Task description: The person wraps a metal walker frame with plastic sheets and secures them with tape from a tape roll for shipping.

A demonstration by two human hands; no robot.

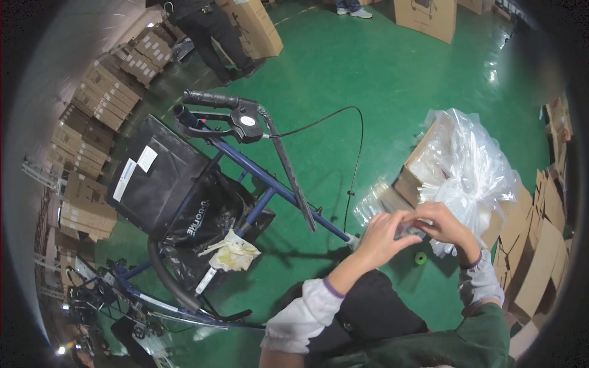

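Observation:
My left hand [385, 238] and my right hand [443, 222] meet in front of me, fingertips close together and bent. Something translucent shows between them, but what they pinch is too hidden to make out. Left of my hands is a blue-framed rollator walker [257, 175], tilted, with a black grip and brake lever [236, 122]. From the lever a black brake cable [362, 147] loops down towards my hands. Just beyond my right hand, a large clear plastic bag [469, 162] bulges out of an open cardboard box [410, 184].
A black seat bag [196, 208] hangs in the walker frame, with a stained cloth [234, 253] on it. A green roll [420, 258] is on the floor. Flattened cardboard [531, 257] leans at right. Stacked cartons [92, 196] line the left. A person [211, 37] stands at the back.

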